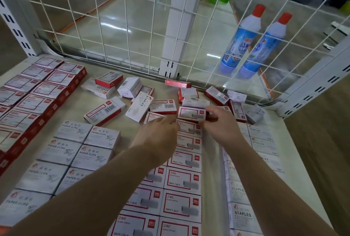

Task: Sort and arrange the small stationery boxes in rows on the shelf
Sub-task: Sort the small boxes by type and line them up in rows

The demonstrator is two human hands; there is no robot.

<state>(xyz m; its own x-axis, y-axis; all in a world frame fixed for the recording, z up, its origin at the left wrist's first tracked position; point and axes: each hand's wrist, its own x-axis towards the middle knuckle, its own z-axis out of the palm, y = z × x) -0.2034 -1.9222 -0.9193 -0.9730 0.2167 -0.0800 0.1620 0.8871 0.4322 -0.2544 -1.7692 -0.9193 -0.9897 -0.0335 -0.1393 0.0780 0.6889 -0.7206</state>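
Forearms reach out; my right hand (217, 120) pinches a staple box (191, 114), left hand (161, 131) relaxed; next, seat it atop the red-framed row (181, 180).

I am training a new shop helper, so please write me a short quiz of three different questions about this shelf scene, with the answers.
1. True or false: the right hand grips a red-bordered staple box at the far end of the middle rows.
2. What words are printed on the white boxes in the rows left of the arms?
A) Paper clips B) Push pins C) Rubber bands
3. What stands behind the wire grid at the right?

Key
1. True.
2. A.
3. Two blue and white bottles with red caps.
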